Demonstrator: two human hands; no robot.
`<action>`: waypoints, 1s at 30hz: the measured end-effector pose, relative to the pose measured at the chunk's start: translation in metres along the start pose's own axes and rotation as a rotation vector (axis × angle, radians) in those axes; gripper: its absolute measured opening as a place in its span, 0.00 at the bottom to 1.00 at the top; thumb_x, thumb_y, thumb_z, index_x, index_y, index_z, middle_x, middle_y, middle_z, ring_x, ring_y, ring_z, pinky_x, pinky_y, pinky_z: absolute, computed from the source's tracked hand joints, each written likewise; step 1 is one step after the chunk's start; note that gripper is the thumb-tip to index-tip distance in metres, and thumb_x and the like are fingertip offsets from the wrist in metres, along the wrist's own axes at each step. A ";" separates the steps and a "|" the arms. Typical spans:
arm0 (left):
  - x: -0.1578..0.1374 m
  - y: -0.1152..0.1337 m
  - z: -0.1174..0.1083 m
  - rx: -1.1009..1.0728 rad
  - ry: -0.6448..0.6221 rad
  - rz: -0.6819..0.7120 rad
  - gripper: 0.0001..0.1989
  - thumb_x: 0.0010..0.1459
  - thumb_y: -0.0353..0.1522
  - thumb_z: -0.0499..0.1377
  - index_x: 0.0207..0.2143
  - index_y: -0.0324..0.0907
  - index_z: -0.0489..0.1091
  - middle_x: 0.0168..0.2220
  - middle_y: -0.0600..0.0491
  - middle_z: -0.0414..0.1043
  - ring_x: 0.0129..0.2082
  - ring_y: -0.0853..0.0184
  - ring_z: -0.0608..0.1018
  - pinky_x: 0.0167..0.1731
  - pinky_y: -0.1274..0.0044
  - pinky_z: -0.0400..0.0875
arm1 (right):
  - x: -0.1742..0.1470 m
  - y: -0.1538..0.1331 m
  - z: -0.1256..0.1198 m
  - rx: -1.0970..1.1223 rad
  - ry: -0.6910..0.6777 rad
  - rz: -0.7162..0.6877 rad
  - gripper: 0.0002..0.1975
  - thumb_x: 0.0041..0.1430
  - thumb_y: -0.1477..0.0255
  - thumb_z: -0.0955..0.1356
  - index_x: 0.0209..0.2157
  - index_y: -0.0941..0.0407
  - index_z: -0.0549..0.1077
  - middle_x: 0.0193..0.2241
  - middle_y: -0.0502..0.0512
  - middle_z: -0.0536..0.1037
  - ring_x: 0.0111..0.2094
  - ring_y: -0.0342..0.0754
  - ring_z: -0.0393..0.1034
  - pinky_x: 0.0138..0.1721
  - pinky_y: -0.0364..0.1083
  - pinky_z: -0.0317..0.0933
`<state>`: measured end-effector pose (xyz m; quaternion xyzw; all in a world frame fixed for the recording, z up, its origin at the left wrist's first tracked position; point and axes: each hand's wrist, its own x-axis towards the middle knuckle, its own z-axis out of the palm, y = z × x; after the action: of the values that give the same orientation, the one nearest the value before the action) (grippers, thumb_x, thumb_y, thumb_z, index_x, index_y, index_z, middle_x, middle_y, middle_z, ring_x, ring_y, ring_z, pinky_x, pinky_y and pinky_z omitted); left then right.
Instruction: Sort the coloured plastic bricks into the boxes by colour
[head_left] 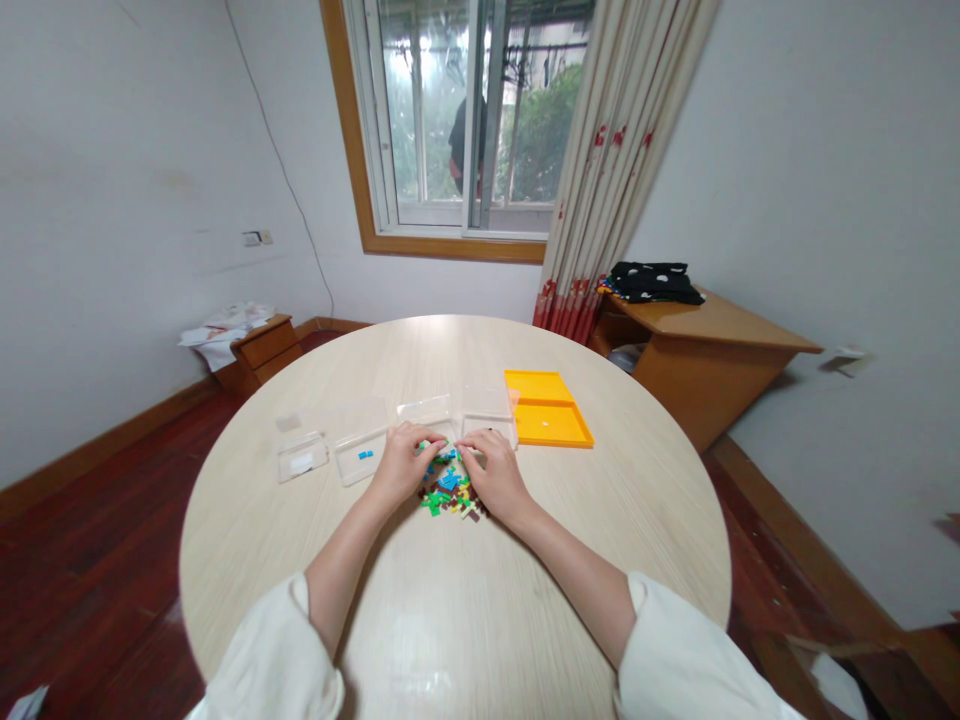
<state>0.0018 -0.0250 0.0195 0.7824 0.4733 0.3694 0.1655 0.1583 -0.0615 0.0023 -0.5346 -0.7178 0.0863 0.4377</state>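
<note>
A heap of small building-block pieces (448, 482) in green, blue, brown and yellow lies on the round table between my hands. At the heap's far left edge is my left hand (405, 460), its thumb and fingers drawn together in a pinch. Opposite it, my right hand (493, 472) curls with thumb and fingertips close together above the pieces. The fingertips of both hands nearly meet; anything in them is too small to make out. Two blue pieces (365, 455) sit inside a clear plastic box (346, 475) to the left of my left hand.
Beyond my hands stand more clear boxes (424, 408) (489, 402), partly hidden. An open orange case (576, 443) lies at the right, holding a small white bit. Far left is another clear box (289, 470) with a white piece. The round table (285, 570) has a curved edge.
</note>
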 end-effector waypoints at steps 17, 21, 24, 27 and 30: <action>-0.001 -0.012 -0.005 0.309 0.121 -0.157 0.09 0.54 0.33 0.56 0.23 0.43 0.71 0.29 0.51 0.76 0.35 0.60 0.71 0.38 0.69 0.54 | -0.002 -0.006 -0.006 -0.243 -0.242 -0.012 0.09 0.59 0.77 0.63 0.31 0.57 0.76 0.34 0.55 0.78 0.41 0.47 0.67 0.42 0.48 0.49; -0.001 -0.012 -0.006 0.303 0.126 -0.154 0.09 0.54 0.33 0.56 0.23 0.43 0.71 0.29 0.51 0.76 0.35 0.60 0.71 0.38 0.69 0.54 | -0.002 -0.005 -0.005 -0.231 -0.260 -0.015 0.10 0.59 0.78 0.63 0.32 0.57 0.76 0.36 0.56 0.78 0.42 0.47 0.67 0.42 0.48 0.49; -0.001 -0.010 -0.007 0.307 0.126 -0.161 0.09 0.54 0.34 0.56 0.23 0.42 0.71 0.28 0.51 0.76 0.34 0.60 0.71 0.38 0.69 0.55 | -0.002 -0.004 -0.004 -0.227 -0.269 -0.008 0.10 0.59 0.78 0.63 0.33 0.57 0.76 0.37 0.56 0.78 0.43 0.47 0.66 0.43 0.48 0.49; -0.001 -0.007 -0.008 0.308 0.119 -0.170 0.09 0.55 0.34 0.56 0.23 0.42 0.70 0.28 0.51 0.76 0.34 0.59 0.72 0.37 0.69 0.55 | -0.002 -0.005 -0.004 -0.217 -0.279 -0.003 0.10 0.59 0.78 0.63 0.34 0.57 0.76 0.38 0.56 0.78 0.43 0.48 0.66 0.43 0.49 0.49; -0.001 -0.007 -0.008 0.295 0.113 -0.164 0.09 0.55 0.34 0.56 0.23 0.42 0.70 0.29 0.51 0.76 0.35 0.59 0.72 0.37 0.69 0.55 | -0.002 -0.004 -0.003 -0.219 -0.273 -0.013 0.10 0.59 0.79 0.63 0.33 0.58 0.76 0.37 0.56 0.77 0.43 0.48 0.66 0.43 0.48 0.49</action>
<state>-0.0083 -0.0229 0.0201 0.7349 0.5932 0.3245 0.0520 0.1579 -0.0659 0.0051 -0.5577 -0.7792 0.0767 0.2756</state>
